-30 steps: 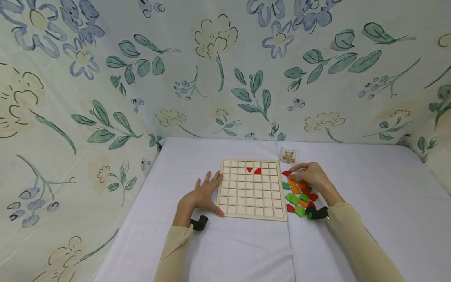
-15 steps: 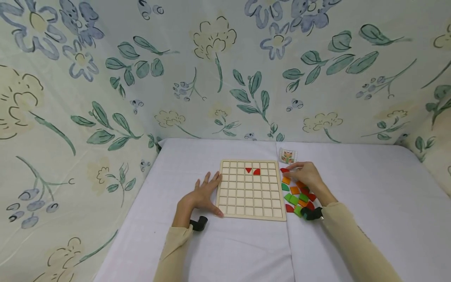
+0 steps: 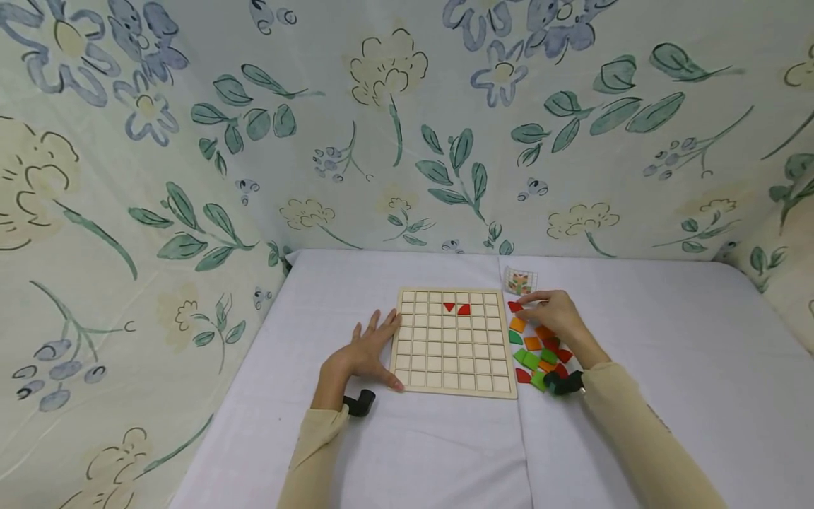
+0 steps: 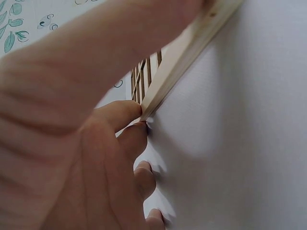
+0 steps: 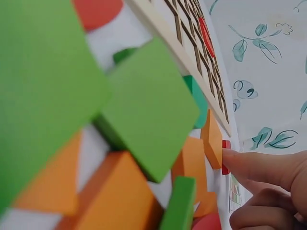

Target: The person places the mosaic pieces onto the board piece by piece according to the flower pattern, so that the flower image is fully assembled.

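Head view: Two red shapes (image 3: 465, 309) sit in the wooden grid board (image 3: 449, 350), other cells bare; the left hand (image 3: 362, 353) rests spread-fingered against its edge, the right hand (image 3: 559, 314) pinches a red piece (image 3: 513, 306) beside it. With loose pieces (image 3: 531, 359) heaped nearby, work looks barely begun.

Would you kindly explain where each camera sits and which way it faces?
Head: on the head, facing forward and down; shows grid board, left hand, right hand.
Left wrist: on that wrist, facing the board's edge; left fingers show.
Right wrist: on that wrist, facing loose pieces; right fingers show.
Head and right wrist share the pieces.
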A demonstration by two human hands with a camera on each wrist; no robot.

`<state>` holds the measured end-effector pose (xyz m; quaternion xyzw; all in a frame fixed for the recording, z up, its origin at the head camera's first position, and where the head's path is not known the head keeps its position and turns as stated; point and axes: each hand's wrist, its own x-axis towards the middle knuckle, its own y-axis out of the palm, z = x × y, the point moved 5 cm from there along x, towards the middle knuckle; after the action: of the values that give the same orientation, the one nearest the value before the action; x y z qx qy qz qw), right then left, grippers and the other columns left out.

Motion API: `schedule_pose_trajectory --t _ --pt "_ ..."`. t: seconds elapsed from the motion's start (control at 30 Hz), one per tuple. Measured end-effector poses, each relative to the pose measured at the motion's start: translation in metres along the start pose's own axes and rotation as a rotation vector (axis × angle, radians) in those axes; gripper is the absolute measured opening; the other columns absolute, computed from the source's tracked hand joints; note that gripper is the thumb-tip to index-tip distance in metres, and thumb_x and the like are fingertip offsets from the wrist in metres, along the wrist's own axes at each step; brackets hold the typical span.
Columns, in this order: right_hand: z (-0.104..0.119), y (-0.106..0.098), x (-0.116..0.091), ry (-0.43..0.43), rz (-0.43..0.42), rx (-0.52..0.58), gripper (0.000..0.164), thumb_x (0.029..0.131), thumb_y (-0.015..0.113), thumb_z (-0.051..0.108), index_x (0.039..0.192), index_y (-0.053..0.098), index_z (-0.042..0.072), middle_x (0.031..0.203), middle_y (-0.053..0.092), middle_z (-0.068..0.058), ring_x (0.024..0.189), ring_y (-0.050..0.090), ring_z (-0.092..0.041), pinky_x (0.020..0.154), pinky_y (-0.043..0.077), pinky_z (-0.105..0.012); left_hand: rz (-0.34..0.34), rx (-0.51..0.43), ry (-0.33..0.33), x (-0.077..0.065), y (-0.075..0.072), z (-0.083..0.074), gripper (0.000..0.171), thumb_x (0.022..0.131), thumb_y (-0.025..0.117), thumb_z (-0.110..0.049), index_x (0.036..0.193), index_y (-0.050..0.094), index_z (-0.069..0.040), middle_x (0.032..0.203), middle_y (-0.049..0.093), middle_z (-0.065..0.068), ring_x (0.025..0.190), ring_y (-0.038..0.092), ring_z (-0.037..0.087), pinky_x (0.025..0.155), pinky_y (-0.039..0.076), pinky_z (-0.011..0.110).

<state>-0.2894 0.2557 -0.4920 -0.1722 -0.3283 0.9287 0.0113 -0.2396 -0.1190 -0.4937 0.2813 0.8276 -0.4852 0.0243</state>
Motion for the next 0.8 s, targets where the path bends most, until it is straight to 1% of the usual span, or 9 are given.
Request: schedule_pose_trajectory --t 0.07,0.13,0.23,0.47,0.6,0.67,0.73,0.8 --pt "0.001 0.0 0.002 -0.016 0.01 -0.003 0.042 0.092 0.078 0.026 0.13 0.071 0.008 0.1 0.051 -0.012 0.088 0.05 -0.027 0.066 0.042 -0.028 0.002 0.002 0.002 0.0 0.0 0.0 0.141 0.061 0.099 -0.041 0.168 0.011 -0.013 0.177 -0.001 0.003 0.163 -0.012 0.034 0.129 -0.007 0.064" --pt "0.002 -0.001 0.004 -0.035 0.023 -0.003 0.043 0.091 0.079 0.024 0.13 0.072 0.007 0.09 0.05 -0.009 0.082 0.05 -0.025 0.062 0.042 -0.028 0.005 0.008 0.004 0.0 0.0 0.0 0.141 0.062 0.099 -0.041 0.168 0.01 -0.014 0.176 -0.001 0.003 0.163 -0.012 0.034 0.129 -0.007 0.064" --pt "0.003 0.0 0.007 -0.033 0.032 -0.002 0.043 0.089 0.081 0.023 0.128 0.073 0.007 0.079 0.045 -0.004 0.075 0.048 -0.023 0.059 0.04 -0.027 0.01 0.016 0.003 0.001 -0.001 0.0 0.141 0.062 0.099 -0.041 0.168 0.009 -0.015 0.176 -0.002 0.002 0.163 -0.013 0.033 0.13 -0.007 0.063" --pt "0.006 0.001 0.008 -0.032 0.016 -0.028 0.042 0.088 0.083 0.023 0.124 0.074 0.004 0.077 0.044 -0.003 0.073 0.047 -0.021 0.059 0.038 -0.027 0.005 0.02 -0.001 0.001 0.0 -0.001 0.141 0.062 0.099 -0.041 0.168 0.009 -0.014 0.177 -0.001 0.003 0.163 -0.012 0.033 0.13 -0.007 0.064" --pt "0.003 0.001 0.01 -0.029 0.009 -0.021 0.042 0.087 0.084 0.023 0.123 0.074 0.004 0.074 0.042 -0.001 0.072 0.045 -0.02 0.057 0.036 -0.027 0.006 0.022 0.0 0.001 0.0 0.0 0.141 0.062 0.099 -0.042 0.168 0.009 -0.015 0.176 -0.001 0.002 0.163 -0.012 0.034 0.13 -0.007 0.064" --pt "0.001 0.002 0.011 -0.018 0.008 -0.007 0.042 0.087 0.084 0.024 0.123 0.074 0.004 0.076 0.043 -0.003 0.073 0.045 -0.021 0.057 0.035 -0.027 0.004 0.019 0.002 0.001 0.0 0.0 0.141 0.062 0.099 -0.041 0.168 0.009 -0.014 0.176 -0.001 0.002 0.163 -0.012 0.034 0.129 -0.007 0.064" --pt "-0.001 0.002 0.012 -0.005 0.008 0.015 0.043 0.086 0.085 0.026 0.123 0.075 0.005 0.088 0.05 -0.006 0.081 0.045 -0.022 0.061 0.036 -0.028 0.004 0.017 0.001 0.001 0.0 0.0 0.141 0.062 0.099 -0.041 0.168 0.009 -0.015 0.176 -0.001 0.002 0.163 -0.012 0.033 0.129 -0.007 0.064" --pt "-0.004 0.002 0.013 0.012 0.014 0.04 0.044 0.086 0.085 0.027 0.123 0.075 0.007 0.102 0.053 -0.009 0.088 0.045 -0.024 0.063 0.036 -0.028 0.003 0.014 0.003 0.001 0.0 0.0 0.141 0.062 0.099 -0.041 0.168 0.01 -0.014 0.176 -0.001 0.002 0.163 -0.012 0.034 0.129 -0.007 0.064"
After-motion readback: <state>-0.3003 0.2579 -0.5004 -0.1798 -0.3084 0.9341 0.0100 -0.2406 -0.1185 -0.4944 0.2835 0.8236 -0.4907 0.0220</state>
